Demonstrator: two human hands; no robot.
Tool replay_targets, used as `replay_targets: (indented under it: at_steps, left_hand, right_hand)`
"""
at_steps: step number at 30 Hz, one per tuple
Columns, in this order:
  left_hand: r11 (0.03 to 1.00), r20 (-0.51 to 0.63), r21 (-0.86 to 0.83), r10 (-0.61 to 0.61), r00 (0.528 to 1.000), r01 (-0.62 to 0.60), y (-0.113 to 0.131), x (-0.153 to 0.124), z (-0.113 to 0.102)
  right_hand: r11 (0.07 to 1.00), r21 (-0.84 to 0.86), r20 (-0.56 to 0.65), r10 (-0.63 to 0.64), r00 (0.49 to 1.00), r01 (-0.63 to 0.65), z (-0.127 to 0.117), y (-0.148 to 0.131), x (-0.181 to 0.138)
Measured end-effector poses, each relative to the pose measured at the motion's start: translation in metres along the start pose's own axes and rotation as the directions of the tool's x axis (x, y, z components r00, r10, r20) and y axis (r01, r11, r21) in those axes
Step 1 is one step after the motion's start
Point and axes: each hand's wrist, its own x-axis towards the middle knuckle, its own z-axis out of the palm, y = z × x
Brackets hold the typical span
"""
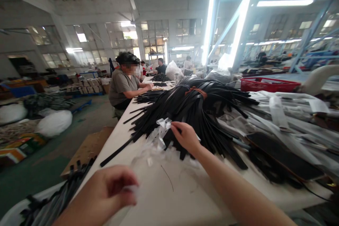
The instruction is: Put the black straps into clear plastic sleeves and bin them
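My right hand point(186, 137) reaches over the table, thumb and fingers pinched on a crumpled strip of clear plastic film point(161, 135). More scraps of thin clear film point(172, 155) lie loosely on the tabletop below it. Just behind is a large bundle of black straps point(180, 106), gathered by an orange-brown tie point(196, 92); their loose ends fan out toward me. At the lower left, my left hand point(113, 187) is curled above the table's near edge. A small whitish scrap point(130, 188), blurred, shows between its thumb and fingers.
Plastic-wrapped straps point(286, 113) are heaped on the right, beside a red crate point(270, 84). A co-worker point(123, 81) works at the table's left edge. Below left, a white bin point(16, 206) holds more straps near a cardboard sheet point(90, 148). A thin dark thread point(167, 177) lies on the white tabletop point(148, 204).
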Motion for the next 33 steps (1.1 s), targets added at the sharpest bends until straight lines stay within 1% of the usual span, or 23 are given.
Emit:
replay_targets:
  at_steps: [1,2,3,5,7,8,9,10,12,13,14,15,18,20,21,23,25,26,28,30,33]
  left_hand:
    - [0.999,0.051,0.015,0.035,0.998,-0.036,0.011,0.021,0.011]
    - [0.996,0.092,0.009,0.085,0.992,-0.086,0.020,0.044,0.024]
    - [0.991,0.134,-0.028,0.134,0.982,-0.132,0.027,0.066,0.037]
    - [0.974,0.180,-0.162,0.189,0.965,-0.160,0.030,0.104,0.060]
    - [0.954,0.186,-0.265,0.192,0.964,-0.139,0.022,0.129,0.078]
    - [0.947,0.187,-0.298,0.182,0.965,-0.121,0.014,0.136,0.084]
    - [0.942,0.194,-0.320,0.170,0.966,-0.102,0.007,0.140,0.088]
    - [0.938,0.205,-0.335,0.163,0.965,-0.087,0.000,0.141,0.089]
    - [0.935,0.228,-0.346,0.166,0.959,-0.079,-0.009,0.138,0.089]
    - [0.936,0.235,-0.343,0.171,0.957,-0.083,-0.012,0.136,0.087]
    - [0.937,0.239,-0.338,0.176,0.955,-0.088,-0.012,0.135,0.086]
    - [0.939,0.244,-0.329,0.181,0.953,-0.095,-0.012,0.133,0.084]
    - [0.947,0.226,-0.295,0.195,0.954,-0.124,-0.010,0.134,0.083]
    - [0.951,0.170,-0.265,0.210,0.963,-0.160,-0.011,0.137,0.084]
    - [0.952,0.141,-0.252,0.214,0.967,-0.174,-0.012,0.138,0.084]
    - [0.951,0.101,-0.245,0.216,0.971,-0.186,-0.014,0.142,0.084]
    - [0.948,0.086,-0.258,0.212,0.974,-0.184,-0.017,0.145,0.082]
    - [0.947,0.082,-0.263,0.211,0.974,-0.183,-0.018,0.146,0.081]
    - [0.947,0.072,-0.257,0.216,0.974,-0.191,-0.018,0.147,0.079]
    - [0.950,0.065,-0.238,0.224,0.972,-0.203,-0.018,0.148,0.077]
    - [0.952,0.066,-0.234,0.219,0.973,-0.198,-0.016,0.147,0.076]
  right_hand:
    - [0.989,0.075,-0.102,0.132,0.986,-0.124,-0.007,0.009,0.007]
    - [0.968,0.131,-0.160,0.235,0.959,-0.216,-0.015,0.017,0.014]
    - [0.947,0.167,-0.171,0.301,0.938,-0.274,-0.021,0.025,0.020]
    - [0.908,0.233,-0.110,0.381,0.918,-0.349,-0.032,0.035,0.028]
    - [0.863,0.303,-0.012,0.426,0.904,-0.403,-0.037,0.038,0.029]
    - [0.826,0.367,0.059,0.439,0.897,-0.428,-0.037,0.037,0.029]
    - [0.766,0.454,0.135,0.445,0.885,-0.455,-0.037,0.035,0.029]
    - [0.679,0.553,0.206,0.448,0.870,-0.482,-0.035,0.033,0.028]
    - [0.467,0.720,0.309,0.447,0.840,-0.513,-0.029,0.030,0.030]
    - [0.385,0.765,0.331,0.451,0.829,-0.515,-0.026,0.029,0.032]
    - [0.346,0.786,0.332,0.462,0.822,-0.512,-0.024,0.028,0.034]
    - [0.332,0.794,0.326,0.473,0.818,-0.508,-0.022,0.028,0.036]
    - [0.348,0.791,0.304,0.491,0.817,-0.503,-0.021,0.021,0.036]
    - [0.396,0.763,0.323,0.450,0.832,-0.510,-0.025,0.009,0.030]
    - [0.443,0.741,0.341,0.400,0.850,-0.506,-0.027,0.001,0.025]
    - [0.574,0.685,0.363,0.265,0.893,-0.448,-0.029,-0.017,0.014]
    - [0.705,0.622,0.338,0.152,0.929,-0.342,-0.028,-0.031,0.004]
    - [0.744,0.600,0.304,0.126,0.944,-0.293,-0.027,-0.035,0.001]
    - [0.785,0.575,0.241,0.106,0.965,-0.230,-0.022,-0.039,-0.003]
    - [0.796,0.568,0.202,0.111,0.973,-0.209,-0.018,-0.038,-0.003]
    - [0.828,0.517,0.211,0.121,0.970,-0.216,-0.016,-0.034,-0.003]
